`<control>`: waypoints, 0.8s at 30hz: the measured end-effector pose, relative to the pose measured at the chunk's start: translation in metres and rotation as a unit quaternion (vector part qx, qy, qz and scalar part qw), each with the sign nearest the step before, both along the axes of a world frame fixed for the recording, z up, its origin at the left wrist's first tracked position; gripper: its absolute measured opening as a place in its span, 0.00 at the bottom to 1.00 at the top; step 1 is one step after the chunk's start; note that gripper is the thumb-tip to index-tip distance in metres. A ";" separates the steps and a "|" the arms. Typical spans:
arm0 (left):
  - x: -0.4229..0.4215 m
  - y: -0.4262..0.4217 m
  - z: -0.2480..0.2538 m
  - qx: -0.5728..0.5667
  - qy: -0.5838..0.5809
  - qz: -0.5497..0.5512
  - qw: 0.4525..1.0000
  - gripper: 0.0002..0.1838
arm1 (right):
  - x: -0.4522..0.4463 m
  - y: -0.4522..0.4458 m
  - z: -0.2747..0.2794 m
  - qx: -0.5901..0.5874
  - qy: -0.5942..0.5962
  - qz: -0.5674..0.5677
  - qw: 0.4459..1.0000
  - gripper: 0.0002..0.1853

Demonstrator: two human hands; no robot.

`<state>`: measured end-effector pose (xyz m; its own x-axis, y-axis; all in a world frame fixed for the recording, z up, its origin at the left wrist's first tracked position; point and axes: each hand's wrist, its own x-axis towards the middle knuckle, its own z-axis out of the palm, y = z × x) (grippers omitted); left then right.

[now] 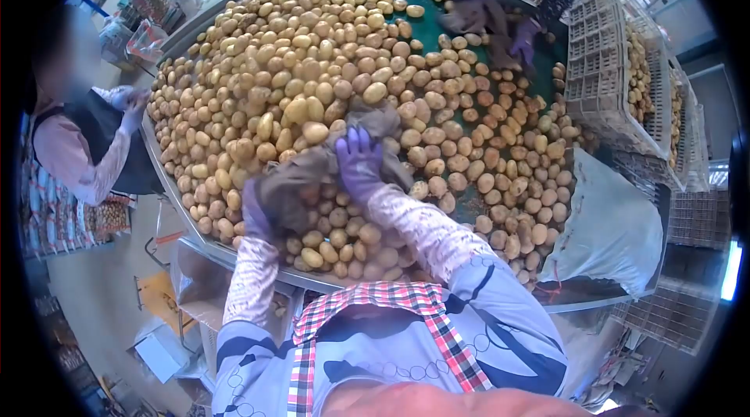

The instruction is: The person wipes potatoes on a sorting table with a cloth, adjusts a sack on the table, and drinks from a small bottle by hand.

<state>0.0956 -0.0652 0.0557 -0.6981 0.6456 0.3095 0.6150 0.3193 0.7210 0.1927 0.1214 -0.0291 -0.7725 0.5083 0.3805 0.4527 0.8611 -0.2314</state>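
Note:
Both my hands wear purple gloves and are on a grey-brown cloth point(301, 171) spread over the potatoes point(273, 50) heaped on the table. My left hand point(256, 210) is at the cloth's left end; its fingers are partly hidden against the fabric. My right hand point(359, 161) lies on the cloth's right part, its fingers spread and pointing away from me. Smaller potatoes lie between my forearms, near the table's front edge.
Across the table, a co-worker's purple-gloved hands point(525, 44) hold another cloth point(488, 23) over the green surface. A person stands at the left edge point(86, 136). Stacked crates point(598, 65) and a pale sack point(613, 222) are on the right.

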 end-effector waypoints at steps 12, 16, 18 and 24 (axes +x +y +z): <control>0.036 -0.053 -0.025 0.008 -0.109 0.074 0.991 0.16 | 0.091 0.007 0.006 -0.528 0.051 0.117 0.840 0.10; -0.025 -0.066 -0.037 0.130 -0.259 0.128 0.949 0.10 | 0.047 0.048 0.124 -0.698 0.226 0.064 0.676 0.14; -0.047 -0.042 -0.004 0.191 -0.195 0.154 0.950 0.09 | 0.018 0.063 0.150 -0.541 0.318 0.101 0.772 0.16; -0.080 0.052 -0.028 -0.239 0.244 0.093 0.935 0.38 | -0.095 0.056 0.079 -0.098 -0.022 0.005 0.995 0.26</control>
